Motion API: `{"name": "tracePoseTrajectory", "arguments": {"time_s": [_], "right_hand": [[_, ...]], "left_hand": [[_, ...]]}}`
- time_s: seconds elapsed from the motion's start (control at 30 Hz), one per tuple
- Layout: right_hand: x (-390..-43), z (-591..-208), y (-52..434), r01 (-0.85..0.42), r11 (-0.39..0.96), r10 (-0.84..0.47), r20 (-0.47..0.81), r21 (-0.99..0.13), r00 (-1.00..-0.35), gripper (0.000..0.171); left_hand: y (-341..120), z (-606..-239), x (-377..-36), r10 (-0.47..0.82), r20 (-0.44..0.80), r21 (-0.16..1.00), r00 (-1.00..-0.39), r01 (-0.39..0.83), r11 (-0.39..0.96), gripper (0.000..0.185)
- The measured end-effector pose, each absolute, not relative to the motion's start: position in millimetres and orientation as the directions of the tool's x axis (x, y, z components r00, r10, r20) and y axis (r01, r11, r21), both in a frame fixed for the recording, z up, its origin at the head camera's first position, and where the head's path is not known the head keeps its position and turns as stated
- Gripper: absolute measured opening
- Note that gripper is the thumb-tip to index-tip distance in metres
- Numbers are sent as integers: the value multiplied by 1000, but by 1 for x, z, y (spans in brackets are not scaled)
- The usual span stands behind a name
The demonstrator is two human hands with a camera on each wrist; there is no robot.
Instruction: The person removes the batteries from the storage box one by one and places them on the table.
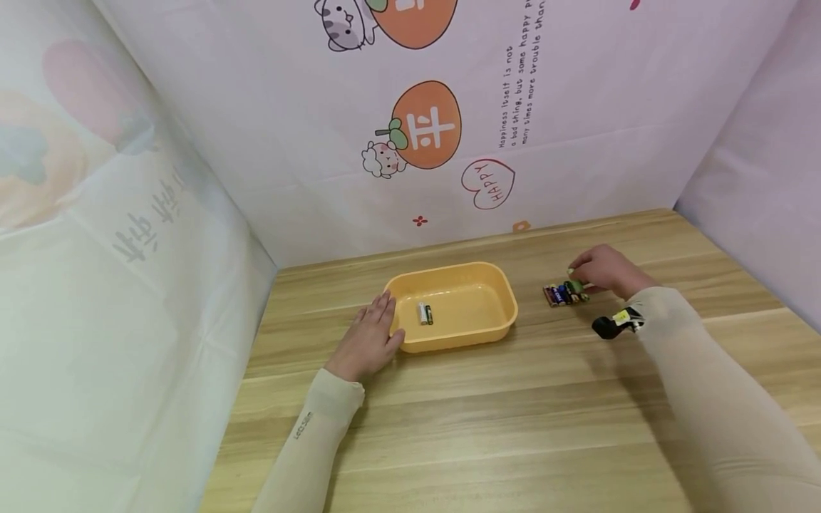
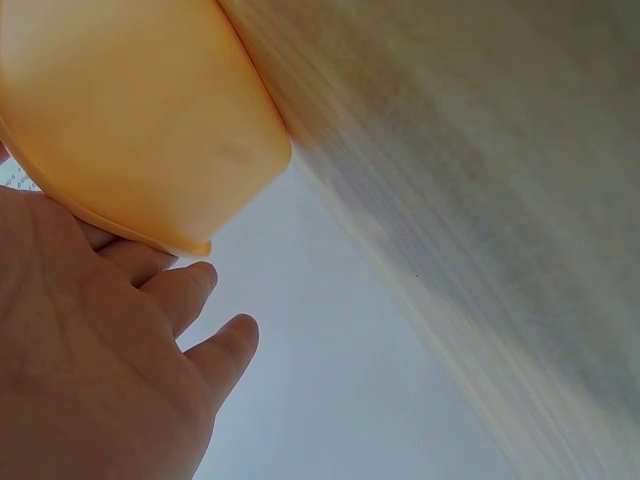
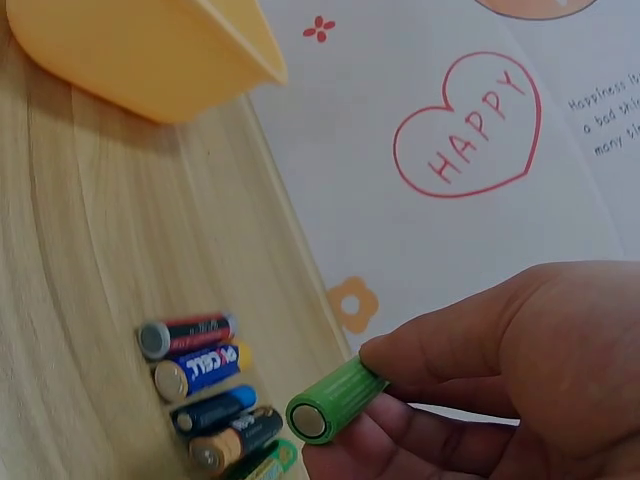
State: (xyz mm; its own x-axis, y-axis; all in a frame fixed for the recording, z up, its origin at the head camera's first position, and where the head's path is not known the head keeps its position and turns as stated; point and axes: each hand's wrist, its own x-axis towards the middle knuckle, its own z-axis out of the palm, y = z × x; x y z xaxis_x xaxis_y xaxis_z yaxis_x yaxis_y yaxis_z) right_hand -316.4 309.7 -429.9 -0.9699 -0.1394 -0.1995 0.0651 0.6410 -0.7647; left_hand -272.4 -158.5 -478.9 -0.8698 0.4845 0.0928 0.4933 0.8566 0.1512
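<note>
My right hand [image 1: 609, 269] pinches a green battery [image 3: 335, 402] between thumb and fingers, lifted just over a row of batteries. That row lies side by side on the table: a red and black battery [image 3: 188, 335], a blue battery [image 3: 205, 370], a dark blue one, a black and copper one [image 3: 235, 440] and a light green one [image 3: 265, 462]. At the left end of a yellow plastic basin [image 1: 462, 336], my left hand [image 1: 367, 340] rests on the rim with fingers extended. Inside the basin lie a white battery [image 1: 422, 313] and a dark battery [image 1: 429, 315], close together.
The wooden table [image 1: 449, 427] meets a printed cloth wall [image 1: 308, 185] behind the basin. More cloth hangs at the left and right sides. A black wrist camera [image 1: 606, 328] sticks out from the right sleeve [image 1: 705, 385].
</note>
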Motion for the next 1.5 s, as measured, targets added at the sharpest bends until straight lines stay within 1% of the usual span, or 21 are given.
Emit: {"name": "tracePoseTrajectory", "arguments": {"time_s": [0.4,0.63,0.8,1.5], "right_hand": [[-322,-443,327,107,632,-109,-224,-767,-968,41],[-326,-451,336,110,659,-114,-243,-744,-963,44],[-331,-456,341,122,681,-95,-253,-722,-963,43],[-335,-472,347,163,668,-65,-276,-726,-959,40]], "left_hand": [[-159,-479,-272,491,105,157,-865,502,851,65],[-159,-481,-274,490,107,157,-865,501,851,66],[-160,-480,-274,491,107,163,-864,503,849,66],[-159,-479,-272,499,106,168,-860,510,844,65]]}}
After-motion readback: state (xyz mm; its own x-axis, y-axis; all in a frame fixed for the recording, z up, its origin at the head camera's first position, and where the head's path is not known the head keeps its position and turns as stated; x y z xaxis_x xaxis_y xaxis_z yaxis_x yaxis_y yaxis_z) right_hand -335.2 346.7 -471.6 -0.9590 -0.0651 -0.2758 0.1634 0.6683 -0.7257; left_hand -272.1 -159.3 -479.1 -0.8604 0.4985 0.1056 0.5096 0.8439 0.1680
